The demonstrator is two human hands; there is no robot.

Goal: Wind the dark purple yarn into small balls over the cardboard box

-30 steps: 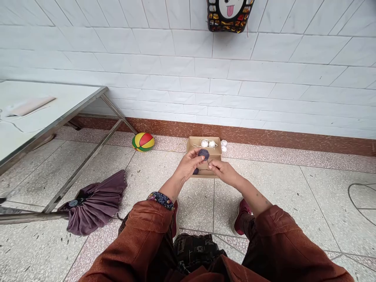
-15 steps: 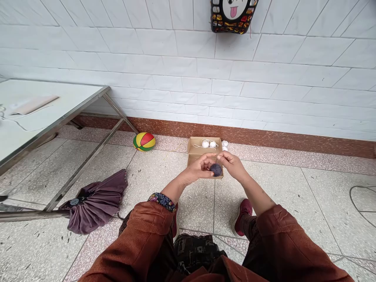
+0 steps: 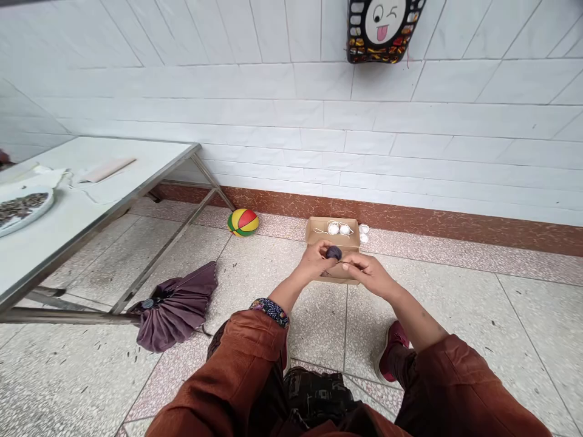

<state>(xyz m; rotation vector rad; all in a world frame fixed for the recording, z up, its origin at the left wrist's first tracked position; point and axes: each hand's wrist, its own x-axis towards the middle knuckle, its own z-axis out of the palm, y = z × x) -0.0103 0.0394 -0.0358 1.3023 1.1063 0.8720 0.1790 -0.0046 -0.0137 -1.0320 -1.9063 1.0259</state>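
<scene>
A small dark purple-grey ball of yarn (image 3: 334, 252) is held in the fingers of my left hand (image 3: 315, 261). Just to its right, my right hand (image 3: 370, 272) pinches the dark yarn strand, which runs short between the two hands. Both hands are above an open cardboard box (image 3: 314, 228) on the floor. In the box's far part lie two white yarn balls (image 3: 334, 227) with loose white string round them. More small white balls (image 3: 364, 229) sit against the box's right side.
At left stands a white-topped metal-framed table (image 3: 136, 149) bearing a plate of dark bits (image 3: 34, 221). Beneath and beside it are a colourful ball (image 3: 243, 222) and a folded purple umbrella (image 3: 182, 306). A black basket (image 3: 382, 51) hangs on the tiled wall.
My right hand has dropped from above the yarn ball to its lower right, and the ball has turned up in my left fingers. The view has swung left.
</scene>
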